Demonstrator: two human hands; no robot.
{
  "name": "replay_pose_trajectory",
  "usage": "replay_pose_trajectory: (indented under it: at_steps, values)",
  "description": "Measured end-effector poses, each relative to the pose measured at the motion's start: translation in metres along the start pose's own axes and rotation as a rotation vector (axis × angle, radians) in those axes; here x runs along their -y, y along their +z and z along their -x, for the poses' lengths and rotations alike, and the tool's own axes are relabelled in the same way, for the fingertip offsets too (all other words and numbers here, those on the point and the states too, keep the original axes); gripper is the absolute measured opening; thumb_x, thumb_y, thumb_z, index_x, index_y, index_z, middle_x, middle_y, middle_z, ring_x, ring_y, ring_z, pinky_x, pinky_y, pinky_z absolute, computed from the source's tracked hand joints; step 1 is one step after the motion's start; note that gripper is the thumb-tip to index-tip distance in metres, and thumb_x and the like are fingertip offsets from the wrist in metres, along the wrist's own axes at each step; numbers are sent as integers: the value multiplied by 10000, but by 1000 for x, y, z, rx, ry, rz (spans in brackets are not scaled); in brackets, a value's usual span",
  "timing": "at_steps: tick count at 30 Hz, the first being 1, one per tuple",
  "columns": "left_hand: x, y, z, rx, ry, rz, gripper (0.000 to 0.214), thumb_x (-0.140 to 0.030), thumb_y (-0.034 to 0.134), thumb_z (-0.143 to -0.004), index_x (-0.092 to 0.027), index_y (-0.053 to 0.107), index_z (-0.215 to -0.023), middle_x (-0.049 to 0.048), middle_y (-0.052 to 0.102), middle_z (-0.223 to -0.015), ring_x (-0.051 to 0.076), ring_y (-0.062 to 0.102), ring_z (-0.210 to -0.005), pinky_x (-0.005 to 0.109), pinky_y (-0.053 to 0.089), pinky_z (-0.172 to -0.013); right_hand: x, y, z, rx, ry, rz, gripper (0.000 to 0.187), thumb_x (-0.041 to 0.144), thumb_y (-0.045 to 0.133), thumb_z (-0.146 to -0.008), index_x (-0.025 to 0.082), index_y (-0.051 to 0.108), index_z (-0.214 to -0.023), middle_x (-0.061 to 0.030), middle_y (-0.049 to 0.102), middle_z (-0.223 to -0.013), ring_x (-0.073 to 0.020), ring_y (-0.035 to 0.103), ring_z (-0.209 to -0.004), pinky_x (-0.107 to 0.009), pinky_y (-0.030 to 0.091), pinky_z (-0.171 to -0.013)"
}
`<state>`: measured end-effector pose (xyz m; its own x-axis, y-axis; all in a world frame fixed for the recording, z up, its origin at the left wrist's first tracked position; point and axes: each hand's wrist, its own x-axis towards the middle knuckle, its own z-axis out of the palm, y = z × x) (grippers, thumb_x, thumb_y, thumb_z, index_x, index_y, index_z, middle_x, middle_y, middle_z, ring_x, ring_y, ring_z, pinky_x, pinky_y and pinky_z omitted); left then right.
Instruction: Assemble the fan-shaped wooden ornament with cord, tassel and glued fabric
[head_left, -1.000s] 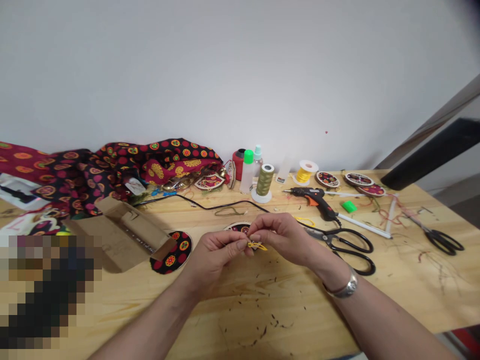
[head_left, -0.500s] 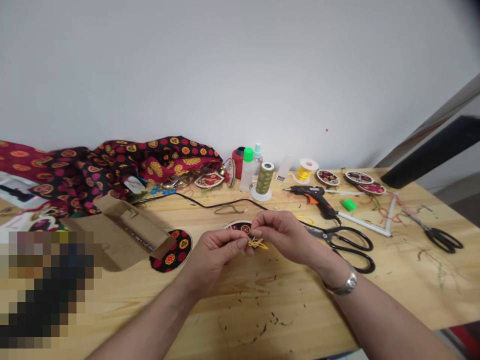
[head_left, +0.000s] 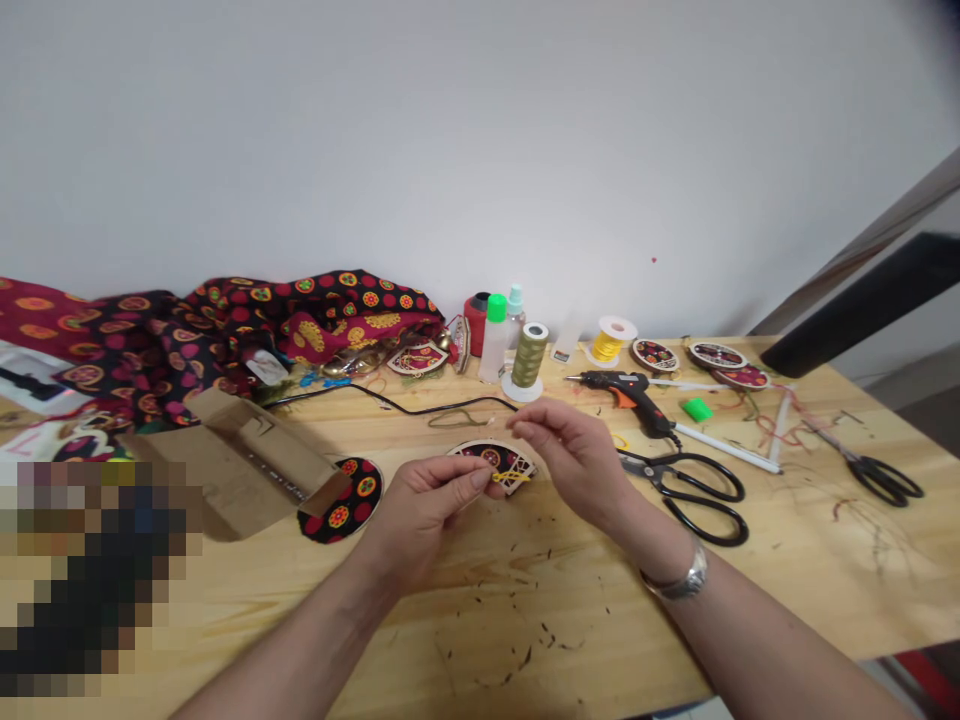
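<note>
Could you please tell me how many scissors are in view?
2: large black-handled scissors beside the right hand, blades partly hidden; smaller black-handled scissors farther right on the table. Others could be hidden under the patterned fabric.

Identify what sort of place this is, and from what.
Probably a craft workshop, or a home craft corner: a glue gun, a green spool and patterned fabric share one wooden table.

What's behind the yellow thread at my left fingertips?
A fan-shaped piece, dark and patterned with pale edging, shows behind the yellow thread; your left hand hides its lower left.
</note>
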<state>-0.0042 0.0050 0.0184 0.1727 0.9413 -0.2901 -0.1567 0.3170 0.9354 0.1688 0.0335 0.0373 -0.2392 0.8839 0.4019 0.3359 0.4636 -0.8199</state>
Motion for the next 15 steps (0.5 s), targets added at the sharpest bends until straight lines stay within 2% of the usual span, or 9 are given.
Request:
replay_pose_trajectory:
  at_steps: [3,5,8,11,15]
  values:
    - [0,1,-2,-45,25,61,170,-316,727,-665,-155,745,-716,32,689,-633,100,516,-581,196,332,-516,2,-2,3,-187,-215,135,81,147,548,-833,196,611,-818,-28,596,-781,-149,539,-755,-297,439,-697]
    - [1,1,-3,-69,59,83,154,-298,723,-672,-147,740,-700,30,680,-632,120,546,-647,199,369,-574,5,-1,6,-208,-363,259,82,147,589,-806,212,629,-837,-34,576,-797,-165,516,-777,-334,428,-730]
    - [1,1,-3,-115,79,86,155,-295,728,-666,-152,741,-725,-7,633,-562,83,467,-530,193,346,-516,6,5,14,-122,-519,458,130,158,625,-783,237,647,-883,-31,567,-800,-180,487,-833,-345,406,-763]
    - [0,2,-2,-148,63,74,166,-301,747,-638,-166,746,-734,-38,589,-507,49,358,-438,183,275,-432,3,12,22,-24,-597,593,184,133,594,-803,238,628,-950,-23,589,-783,-187,467,-891,-352,377,-807]
    - [-3,5,0,-131,56,116,110,-276,759,-620,-186,748,-682,-59,527,-429,56,410,-445,170,317,-446,-2,16,28,15,-614,664,218,124,535,-837,235,603,-1012,-19,614,-782,-185,454,-872,-372,340,-840]
